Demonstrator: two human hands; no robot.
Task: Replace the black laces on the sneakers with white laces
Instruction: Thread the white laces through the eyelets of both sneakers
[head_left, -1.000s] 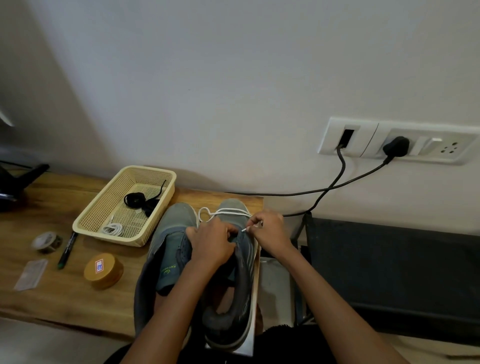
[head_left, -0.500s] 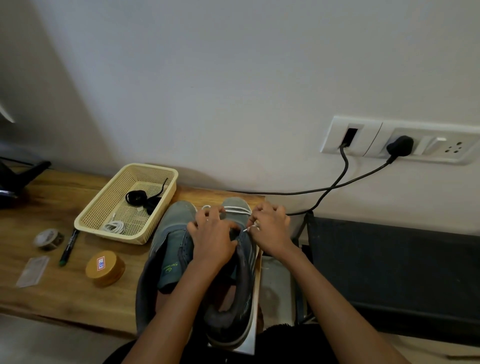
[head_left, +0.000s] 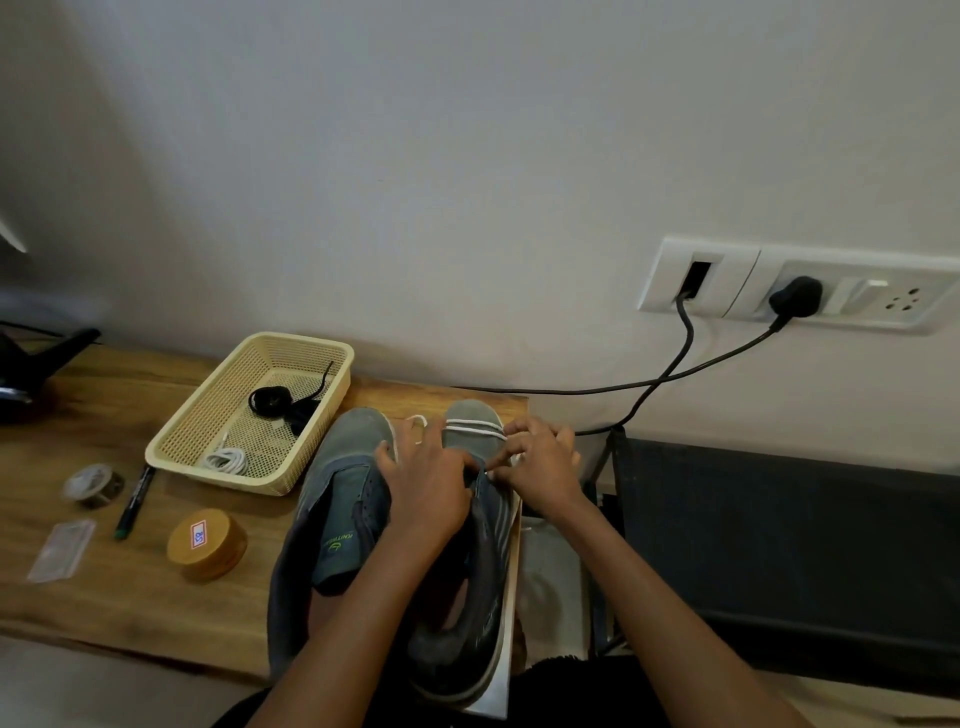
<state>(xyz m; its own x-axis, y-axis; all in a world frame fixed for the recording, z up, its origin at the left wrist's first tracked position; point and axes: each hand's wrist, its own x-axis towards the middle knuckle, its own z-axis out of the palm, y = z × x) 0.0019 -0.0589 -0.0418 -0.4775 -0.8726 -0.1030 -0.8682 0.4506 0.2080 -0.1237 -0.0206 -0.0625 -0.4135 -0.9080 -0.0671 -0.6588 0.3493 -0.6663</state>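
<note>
Wooden table (head_left: 104, 410) against a white wall (head_left: 467, 182). Grey sneakers (head_left: 348, 483) at its right edge, toes toward the wall. Cream mesh basket (head_left: 171, 452) near the far edge holds coiled black laces (head_left: 270, 402) and a white lace bundle (head_left: 226, 460). Left hand (head_left: 426, 488) grips the right-edge sneaker's upper; right hand (head_left: 543, 467) pinches the threaded white lace (head_left: 472, 427).

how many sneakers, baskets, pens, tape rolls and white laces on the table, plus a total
sneakers: 2
basket: 1
pen: 1
tape roll: 1
white laces: 2 (one coiled in the basket, one threaded across a sneaker near its toe)
total: 7
</note>
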